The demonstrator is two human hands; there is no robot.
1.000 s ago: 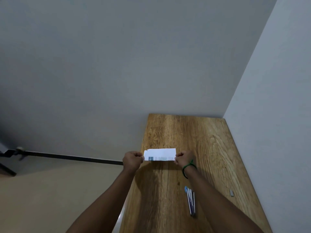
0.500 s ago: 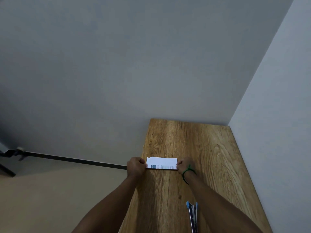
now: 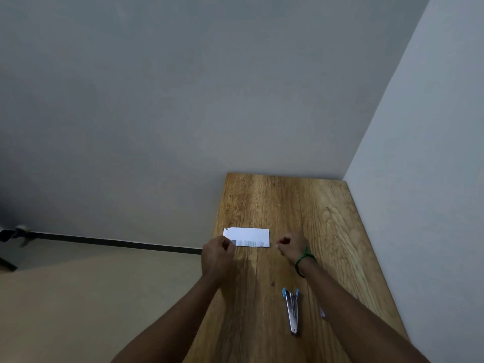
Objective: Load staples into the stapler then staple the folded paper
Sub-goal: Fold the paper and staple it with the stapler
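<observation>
While the folded paper point(image 3: 247, 237) is lying flat on the wooden table point(image 3: 327, 218), both hands are hovering at its near corners. The left hand point(image 3: 218, 254) is sitting at the paper's 8 o'clock corner, fingers curled in a loose fist, with thumb and fingertips meeting right at the printed edge; it is overlapping that corner, but whether it is actually pinching the sheet I cannot tell. The right hand point(image 3: 292, 246) is resting just off the paper's 4 o'clock corner, fingers curled narrowly toward the thumb, with a sliver of bare wood showing between knuckles and paper, so it is gripping nothing. A green band point(image 3: 303, 260) is circling the right wrist.

The paper is showing a white upper flap and a strip of printed lines along its near edge, and its long side is running from 9 to 3 o'clock across the table. The stapler point(image 3: 292, 311), silver with blue tips at its far end, is lying at 5 o'clock from the paper, well apart from it, pointing roughly toward 12 o'clock and splayed open in a narrow V. Just beside the stapler at its 3 o'clock, a small pale object point(image 3: 322, 312) is peeking out from under the right forearm, too hidden to identify. Grey walls are meeting in a corner at the table's far right end.
</observation>
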